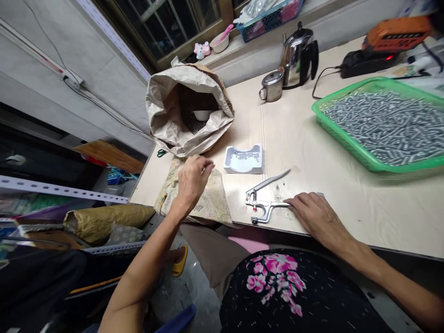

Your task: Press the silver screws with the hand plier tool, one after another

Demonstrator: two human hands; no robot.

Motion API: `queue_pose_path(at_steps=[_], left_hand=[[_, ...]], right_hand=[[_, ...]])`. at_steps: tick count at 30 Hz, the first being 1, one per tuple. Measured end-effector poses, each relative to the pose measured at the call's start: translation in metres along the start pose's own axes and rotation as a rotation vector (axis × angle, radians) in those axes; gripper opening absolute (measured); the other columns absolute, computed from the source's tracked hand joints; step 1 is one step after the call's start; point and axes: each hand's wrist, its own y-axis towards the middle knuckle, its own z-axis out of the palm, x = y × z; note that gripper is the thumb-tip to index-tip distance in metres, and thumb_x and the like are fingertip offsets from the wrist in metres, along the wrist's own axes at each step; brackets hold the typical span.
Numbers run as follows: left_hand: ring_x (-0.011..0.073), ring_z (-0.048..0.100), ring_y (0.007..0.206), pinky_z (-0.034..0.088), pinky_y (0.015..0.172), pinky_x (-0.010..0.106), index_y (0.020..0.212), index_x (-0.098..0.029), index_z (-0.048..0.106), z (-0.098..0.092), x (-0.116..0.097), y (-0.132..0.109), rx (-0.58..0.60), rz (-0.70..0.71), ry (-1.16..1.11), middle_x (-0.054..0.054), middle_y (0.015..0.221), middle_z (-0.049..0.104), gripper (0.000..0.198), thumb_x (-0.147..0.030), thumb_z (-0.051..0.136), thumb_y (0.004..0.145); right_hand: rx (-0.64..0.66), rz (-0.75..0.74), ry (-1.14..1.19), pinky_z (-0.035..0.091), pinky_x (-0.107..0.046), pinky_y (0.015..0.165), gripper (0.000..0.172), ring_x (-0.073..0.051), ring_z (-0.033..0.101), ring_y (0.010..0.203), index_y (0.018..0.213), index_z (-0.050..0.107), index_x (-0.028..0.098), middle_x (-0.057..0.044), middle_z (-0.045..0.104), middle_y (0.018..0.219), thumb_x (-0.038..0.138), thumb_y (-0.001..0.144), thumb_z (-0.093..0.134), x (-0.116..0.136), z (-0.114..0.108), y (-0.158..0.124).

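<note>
My left hand (192,179) hovers over a patterned cloth (194,196) at the table's near edge, its fingers curled and pinched together; whatever is in them is too small to name. My right hand (314,213) lies on the table with its fingers on the lower handle of metal snap pliers (263,196), whose upper handle stands open. Just beyond the pliers sits a small white tray (243,158) with several metal pieces in it. An open brown paper sack (187,111) with dark small parts and a white bowl inside stands behind the cloth.
A green basket (350,141) full of metal pins fills the right side. A steel kettle (298,55), a lidded steel mug (271,86) and an orange device (395,34) with a black cable stand at the back. Shelving and bags lie left of the table.
</note>
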Motion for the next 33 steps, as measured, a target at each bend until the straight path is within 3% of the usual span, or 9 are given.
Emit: queue_pose_path(at_steps=[3,5,9,14,19,22,26,30,33], left_hand=[[0.0222,0.060,0.087,0.045,0.075,0.032,0.081,-0.018,0.071,0.010,0.035,-0.037,0.314,-0.067,0.155,0.008,0.086,0.067,0.019,-0.023,0.057,0.092],[0.0238,0.059,0.091,0.044,0.075,0.032,0.081,-0.017,0.071,0.019,0.053,-0.063,0.440,-0.112,0.222,0.009,0.087,0.067,0.024,-0.022,0.051,0.094],[0.0273,0.054,0.100,0.043,0.077,0.035,0.090,-0.018,0.071,0.032,0.070,-0.089,0.441,-0.127,0.365,0.012,0.095,0.064,0.029,-0.020,0.043,0.096],[0.0269,0.053,0.098,0.043,0.078,0.036,0.081,-0.018,0.067,0.045,0.077,-0.083,0.502,-0.059,0.342,0.012,0.093,0.061,0.023,-0.014,0.048,0.091],[0.0260,0.056,0.098,0.045,0.080,0.036,0.078,-0.017,0.066,0.046,0.085,-0.077,0.488,-0.072,0.300,0.013,0.094,0.064,0.022,-0.013,0.048,0.090],[0.0235,0.060,0.097,0.047,0.084,0.034,0.086,-0.018,0.068,0.043,0.070,-0.076,0.388,-0.159,0.142,0.010,0.096,0.068,0.020,-0.020,0.049,0.093],[0.0173,0.066,0.075,0.051,0.070,0.027,0.093,-0.018,0.070,0.050,0.017,-0.080,0.323,-0.354,-0.351,0.004,0.085,0.073,0.020,-0.030,0.054,0.092],[0.0183,0.066,0.085,0.052,0.079,0.029,0.094,-0.018,0.070,0.074,-0.032,-0.091,0.277,-0.135,-0.410,0.006,0.090,0.072,0.017,-0.025,0.054,0.094],[0.0201,0.063,0.090,0.051,0.083,0.032,0.096,-0.017,0.068,0.090,-0.040,-0.096,0.278,0.035,-0.239,0.008,0.090,0.069,0.019,-0.021,0.049,0.097]], right_hand=[[-0.009,0.009,0.013,0.036,-0.038,0.077,0.024,-0.024,0.050,0.085,0.106,0.065,0.017,-0.010,0.061,0.091,0.018,0.097,0.043,0.000,0.001,0.000],[-0.010,0.009,0.012,0.036,-0.038,0.077,0.024,-0.024,0.050,0.085,0.106,0.064,0.017,-0.009,0.061,0.091,0.019,0.097,0.043,0.000,0.001,0.000],[-0.005,0.003,-0.019,0.036,-0.039,0.078,0.024,-0.025,0.051,0.085,0.106,0.065,0.017,-0.009,0.061,0.091,0.021,0.098,0.043,-0.002,0.005,-0.001],[-0.011,-0.012,-0.005,0.036,-0.039,0.076,0.024,-0.024,0.051,0.084,0.104,0.065,0.018,-0.009,0.062,0.089,0.024,0.098,0.043,-0.005,0.009,-0.002],[-0.030,-0.008,0.001,0.037,-0.039,0.075,0.025,-0.025,0.051,0.084,0.103,0.066,0.017,-0.010,0.062,0.089,0.025,0.098,0.043,-0.003,0.007,0.000],[-0.032,-0.004,-0.009,0.036,-0.038,0.076,0.025,-0.024,0.050,0.084,0.105,0.065,0.016,-0.010,0.062,0.090,0.022,0.098,0.042,-0.002,0.005,0.001],[-0.023,-0.013,0.004,0.035,-0.037,0.078,0.024,-0.023,0.050,0.084,0.104,0.065,0.016,-0.009,0.063,0.090,0.018,0.098,0.042,0.000,0.001,0.002],[-0.005,0.024,0.006,0.034,-0.038,0.080,0.024,-0.023,0.049,0.085,0.103,0.065,0.016,-0.009,0.063,0.090,0.018,0.098,0.042,0.004,-0.004,0.005],[0.018,0.049,0.030,0.034,-0.038,0.080,0.025,-0.023,0.049,0.086,0.103,0.065,0.016,-0.009,0.063,0.091,0.019,0.099,0.041,0.005,-0.007,0.007]])
